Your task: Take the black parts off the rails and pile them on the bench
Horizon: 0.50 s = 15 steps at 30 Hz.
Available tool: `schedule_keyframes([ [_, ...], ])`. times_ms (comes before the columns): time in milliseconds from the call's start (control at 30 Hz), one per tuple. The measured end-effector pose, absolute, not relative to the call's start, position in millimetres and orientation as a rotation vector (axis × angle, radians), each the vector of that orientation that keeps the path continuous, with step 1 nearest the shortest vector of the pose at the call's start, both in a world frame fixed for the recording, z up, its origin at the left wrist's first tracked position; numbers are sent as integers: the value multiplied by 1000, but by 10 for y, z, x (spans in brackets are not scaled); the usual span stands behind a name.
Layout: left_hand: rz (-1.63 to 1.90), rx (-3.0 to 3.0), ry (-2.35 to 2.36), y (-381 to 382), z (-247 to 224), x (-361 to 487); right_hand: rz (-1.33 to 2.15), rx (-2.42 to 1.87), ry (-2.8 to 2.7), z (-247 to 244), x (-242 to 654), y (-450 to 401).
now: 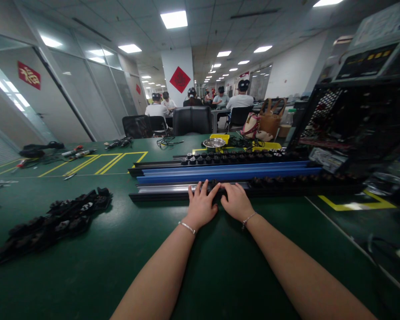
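Note:
Both of my hands rest at the front rail (163, 189), a long dark rail with a silvery channel. My left hand (202, 206) has its fingers spread over the channel. My right hand (236, 201) bends its fingers down beside it, touching a small black part (214, 183) at the fingertips; whether it grips this part is unclear. Black parts line the rail right of my hands. Behind it lie a blue rail (220, 173) and a dark rail (156, 165) carrying a row of black parts with light tops.
Rows of black parts (56, 222) lie on the green table (126, 271) at left. Behind the rails are a metal bowl (214, 142) and a yellow tray (220, 138). An open computer case (360, 115) stands at right. Several people sit beyond.

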<state>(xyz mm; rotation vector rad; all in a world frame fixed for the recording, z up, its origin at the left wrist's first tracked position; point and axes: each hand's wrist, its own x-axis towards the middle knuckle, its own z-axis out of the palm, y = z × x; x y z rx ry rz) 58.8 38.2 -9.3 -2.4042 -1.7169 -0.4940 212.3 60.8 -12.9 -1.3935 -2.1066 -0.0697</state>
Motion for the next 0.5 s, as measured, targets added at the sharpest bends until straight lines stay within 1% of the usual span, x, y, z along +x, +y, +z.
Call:
schedule_keyframes([
  [200, -459, -2420, -1707, 376, -95, 593, -61, -1408, -2159, -95, 2115, 592],
  [500, -518, -2370, -1704, 407, -157, 606, -25, -1329, -2255, -89, 2085, 554],
])
